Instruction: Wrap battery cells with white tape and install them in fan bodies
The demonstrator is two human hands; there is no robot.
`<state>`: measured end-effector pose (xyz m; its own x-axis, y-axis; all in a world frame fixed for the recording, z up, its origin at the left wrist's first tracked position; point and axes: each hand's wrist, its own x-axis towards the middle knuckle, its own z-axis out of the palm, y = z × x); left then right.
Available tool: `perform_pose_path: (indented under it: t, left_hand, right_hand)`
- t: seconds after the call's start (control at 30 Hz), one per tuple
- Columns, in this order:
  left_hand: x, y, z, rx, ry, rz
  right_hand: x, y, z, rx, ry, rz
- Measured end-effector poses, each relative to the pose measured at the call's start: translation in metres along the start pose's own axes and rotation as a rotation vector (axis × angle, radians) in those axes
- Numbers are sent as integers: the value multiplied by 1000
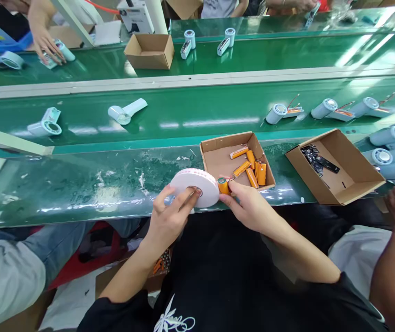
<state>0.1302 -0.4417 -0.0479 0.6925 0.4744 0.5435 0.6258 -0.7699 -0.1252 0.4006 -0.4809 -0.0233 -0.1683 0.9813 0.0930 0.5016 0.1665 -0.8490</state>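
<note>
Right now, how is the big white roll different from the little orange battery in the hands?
The white roll is wide and flat like a disc; the orange battery is much smaller and stubby. The white roll has pinkish marks on its rim; the orange battery has a greenish end. The left hand holds the white roll; the right hand holds the orange battery. Both are held close together.

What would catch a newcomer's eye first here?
The large white roll, held by the left fingers at the near edge of the green bench. Beside it, the right fingers hold an orange battery. Just beyond, an open cardboard box holds more orange batteries.
</note>
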Motion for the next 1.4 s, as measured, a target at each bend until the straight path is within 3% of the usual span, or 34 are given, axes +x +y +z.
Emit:
perform_pose_path:
  t: [0.07,0.13,0.23,0.3,0.37,0.43,0.53,0.6,0.7,0.77,0.83,0.9,1.0,1.1,1.17,1.23,1.4]
  left_hand:
    - [5,-3,-6,24,14,34]
    - [9,-1,-8,46,47,50]
    - [15,15,-3,66,128,-35]
    - [17,34,3,10,164,-117]
    - [14,48,7,-140,140,-150]
    - [5,47,8,-294,75,-127]
    - [-24,5,10,-239,5,-183]
    - [-48,-39,13,-135,-77,-284]
    - [-72,-97,17,-224,-227,-372]
    - [-70,-122,20,-285,-156,-465]
    - [-48,-142,26,-292,-43,-558]
    - [-7,-169,39,-257,-23,-620]
    - [68,-231,67,-118,-140,-744]
    - [125,-286,92,57,-253,-1085]
    - [144,-302,99,56,-326,-1214]
    - [147,-299,102,25,-339,-1193]
    - [121,-270,103,188,-371,-757]
  right_hand:
    - [0,3,0,88,-9,39]
    - [0,6,8,340,73,69]
    - [2,6,39,769,416,98]
    - [4,6,54,922,622,124]
    - [7,9,46,966,673,119]
    - [10,17,10,923,747,14]
    - [11,42,-65,822,1065,-264]
    - [4,62,-97,801,1085,-279]
    - [-18,91,-93,822,1037,-107]
    - [-35,108,-71,855,1027,48]
    - [-49,123,-50,900,1023,165]
    - [-58,134,-39,941,1024,224]
    - [-60,144,-38,994,1025,244]
    - [-59,148,-41,1033,1023,251]
    - [-61,150,-42,1036,1011,263]
    - [-64,151,-41,1023,1003,270]
    - [-60,153,-41,1112,907,295]
